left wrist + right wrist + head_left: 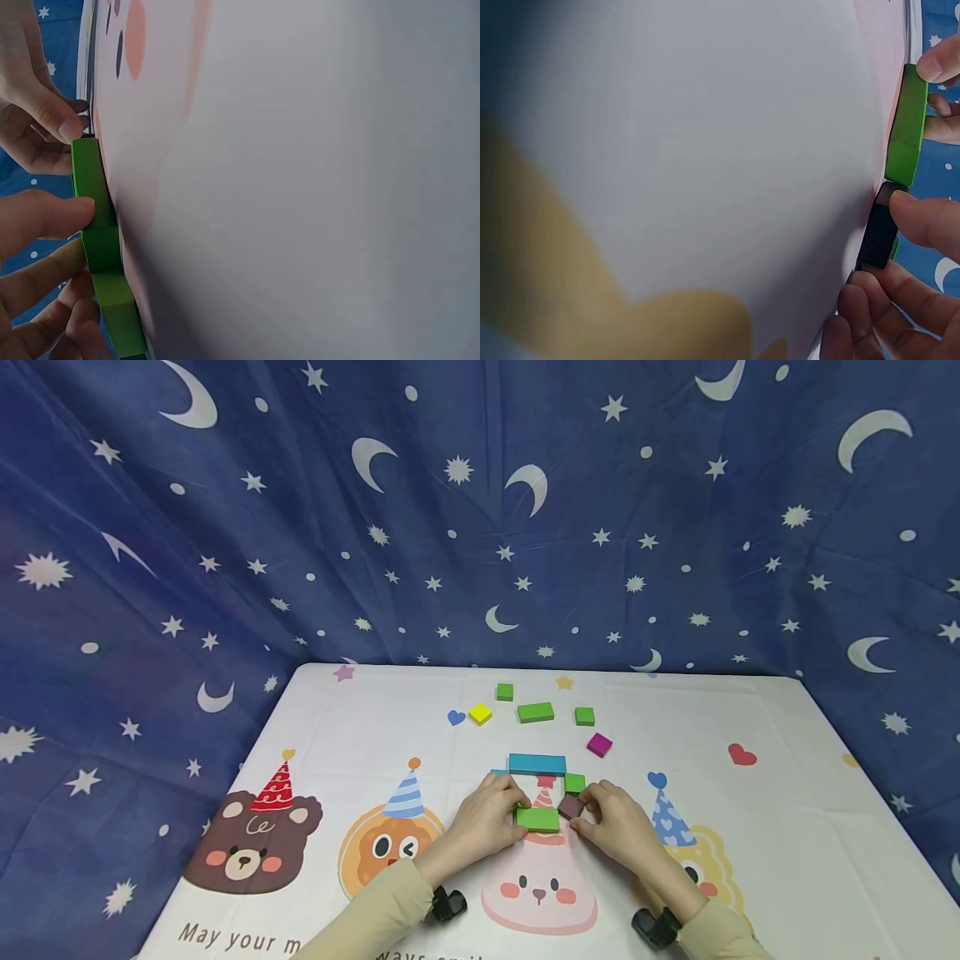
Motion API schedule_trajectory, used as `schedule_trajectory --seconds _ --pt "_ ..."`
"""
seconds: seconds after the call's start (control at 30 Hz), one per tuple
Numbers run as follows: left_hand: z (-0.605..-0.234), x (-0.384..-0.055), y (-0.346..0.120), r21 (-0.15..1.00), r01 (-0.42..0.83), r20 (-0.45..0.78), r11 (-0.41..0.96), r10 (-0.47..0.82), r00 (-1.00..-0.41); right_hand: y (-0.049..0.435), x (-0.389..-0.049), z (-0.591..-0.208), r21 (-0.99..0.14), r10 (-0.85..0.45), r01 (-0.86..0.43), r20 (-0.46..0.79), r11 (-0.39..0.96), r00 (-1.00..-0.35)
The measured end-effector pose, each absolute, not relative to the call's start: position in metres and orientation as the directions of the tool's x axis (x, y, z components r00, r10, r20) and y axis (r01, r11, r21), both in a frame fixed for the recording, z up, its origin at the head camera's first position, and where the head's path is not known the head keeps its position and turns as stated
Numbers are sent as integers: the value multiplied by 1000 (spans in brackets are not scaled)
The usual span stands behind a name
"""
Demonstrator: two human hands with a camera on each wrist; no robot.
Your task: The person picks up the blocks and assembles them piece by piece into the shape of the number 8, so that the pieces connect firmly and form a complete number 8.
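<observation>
A long green block [537, 820] lies at the near side of a small block outline. My left hand [483, 817] pinches its left end, thumb in front and fingers behind. My right hand [618, 825] pinches a dark brown block [570, 807] between thumb and fingers, at the right end of the green block. In the right wrist view this brown block [879, 229] is tilted, close against the green block [907, 127]. Behind it sits a small green block [574, 783]. A long blue block [537, 765] forms the far side; my left fingers partly cover another blue block [498, 772].
Beyond the outline lie loose blocks: a yellow one [480, 714], a purple one [599, 744], a longer green one [536, 712] and two small green ones [505, 692]. The white cloth [810, 860] has printed animals. A blue starry curtain [480, 510] hangs behind.
</observation>
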State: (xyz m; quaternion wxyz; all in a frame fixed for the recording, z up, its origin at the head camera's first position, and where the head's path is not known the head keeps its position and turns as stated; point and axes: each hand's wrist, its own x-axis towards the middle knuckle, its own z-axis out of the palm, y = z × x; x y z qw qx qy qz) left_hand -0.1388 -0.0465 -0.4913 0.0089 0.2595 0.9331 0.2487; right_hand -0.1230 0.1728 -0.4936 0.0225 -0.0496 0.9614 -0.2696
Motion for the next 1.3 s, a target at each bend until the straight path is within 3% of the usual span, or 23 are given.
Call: schedule_trajectory --seconds 0.7,1.3 --pt "-492 -140 -46 458 484 111 745 493 -863 172 -124 -492 -525 -79 -45 -42 850 -996" --pt "-487 -137 -50 575 449 137 684 460 -877 174 -124 -491 -531 -93 -63 -28 845 -995"
